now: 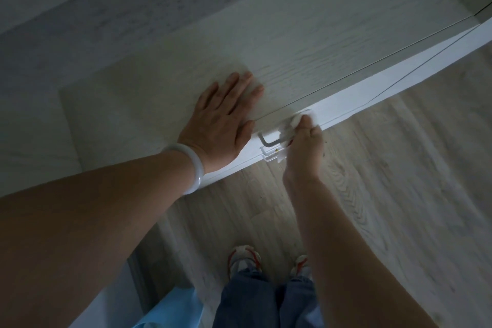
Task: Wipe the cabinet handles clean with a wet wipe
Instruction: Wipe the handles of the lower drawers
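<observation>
Nearest the camera, trouser legs point(269, 301) and shoes point(245, 258) are seen on the wood-grain floor point(386, 168), directly below the work.

Further out, the right hand point(303, 149) is raised to the white front face of the cabinet point(399, 61). Its fingers are curled round a bunched wet wipe point(288, 129), which is pinched against the upper cabinet handle point(271, 140). The wipe is wrapped about the bar's right-hand portion; the left end of the bar, with its bent leg, is left exposed. A second handle point(269, 158) is noted just below, partly covered by a trailing corner of the wipe.

The bar's long axis is seen to run along the cabinet front, from lower left to upper right in the view, parallel to the top edge. The uncovered stretch lies to the left of the right hand, toward the left hand. It is judged that the next stroke would be drawn leftward along that axis, and that the right hand, already on the bar, is the nearer.

Beyond that, the left hand point(226, 120) is laid flat on the cabinet top point(186, 66), fingers straight and spread, holding nothing. A pale bangle point(191, 168) is worn at the wrist. The thumb lies just beside the top edge, above the bar's left end.
</observation>
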{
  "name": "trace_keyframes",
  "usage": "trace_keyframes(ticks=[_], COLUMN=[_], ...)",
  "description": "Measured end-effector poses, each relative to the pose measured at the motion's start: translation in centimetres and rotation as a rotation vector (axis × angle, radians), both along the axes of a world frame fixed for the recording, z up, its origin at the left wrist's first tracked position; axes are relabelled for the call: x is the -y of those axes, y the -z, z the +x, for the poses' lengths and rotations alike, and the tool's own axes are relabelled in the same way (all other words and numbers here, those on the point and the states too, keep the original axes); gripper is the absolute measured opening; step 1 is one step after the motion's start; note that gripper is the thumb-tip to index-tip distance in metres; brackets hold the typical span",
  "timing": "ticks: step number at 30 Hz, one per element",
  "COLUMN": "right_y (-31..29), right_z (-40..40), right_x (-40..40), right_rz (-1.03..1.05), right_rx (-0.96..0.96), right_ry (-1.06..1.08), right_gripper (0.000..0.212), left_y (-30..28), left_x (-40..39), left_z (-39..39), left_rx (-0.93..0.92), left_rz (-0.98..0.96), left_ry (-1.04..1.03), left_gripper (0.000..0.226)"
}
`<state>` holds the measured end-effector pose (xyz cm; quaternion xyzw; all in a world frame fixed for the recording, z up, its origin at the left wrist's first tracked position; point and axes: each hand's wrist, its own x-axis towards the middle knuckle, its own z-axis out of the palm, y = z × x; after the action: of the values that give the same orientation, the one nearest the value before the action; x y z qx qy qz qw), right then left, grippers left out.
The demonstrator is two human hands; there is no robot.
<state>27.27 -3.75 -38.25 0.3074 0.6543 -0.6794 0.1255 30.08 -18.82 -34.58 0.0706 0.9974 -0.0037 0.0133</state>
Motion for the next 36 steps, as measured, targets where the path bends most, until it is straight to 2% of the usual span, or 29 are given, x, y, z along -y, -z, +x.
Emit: trace_keyframes(ticks=[4,8,10,13,15,19,21,26,31,36], right_y=[-0.5,0.3,0.1,-1.0,-1.0,0.1,-0.3,-1.7,-0.6,-1.7], right_z=[2.0,-0.8,-0.5,2.4,2.8,-0.9,-0.5,3.5,-1.2,4.0], right_x=[1.3,-0.8,-0.1,2.2,2.2,-0.3,0.4,2.9,0.1,3.7], right_rz=[0.005,0.060,0.083,0.057,0.037,0.099,0.118,0.039,0.084,-0.061], right_rx=[0.045,0.003,0.023,0.086,0.061,0.016,0.031,0.086,0.071,0.162], right_ry=[-0.035,0.010,0.030,-0.067,-0.109,0.011,0.021,-0.118,0.089,-0.115], right_gripper=[0.030,0.043,0.038,0.038,0.036,0.042,0.034,0.024,0.023,0.018], left_y=[0.0,0.0,0.0,0.1,0.0,0.1,0.1,0.2,0.1,0.3], left_x=[-0.1,0.0,-0.1,-0.1,-0.1,0.0,0.0,0.0,0.0,-0.1], left_z=[0.0,0.0,0.0,0.0,0.0,0.0,0.0,0.0,0.0,0.0], left_rx=[-0.003,-0.015,-0.016,-0.020,-0.019,-0.017,-0.014,-0.017,-0.024,-0.027], left_rz=[-0.001,0.003,0.001,0.006,0.003,0.001,-0.001,-0.010,-0.009,-0.007], left_ry=[-0.005,0.005,0.006,-0.002,-0.006,0.006,0.003,-0.007,0.009,-0.010], left_gripper=[0.060,0.059,0.059,0.059,0.059,0.059,0.059,0.059,0.058,0.058])
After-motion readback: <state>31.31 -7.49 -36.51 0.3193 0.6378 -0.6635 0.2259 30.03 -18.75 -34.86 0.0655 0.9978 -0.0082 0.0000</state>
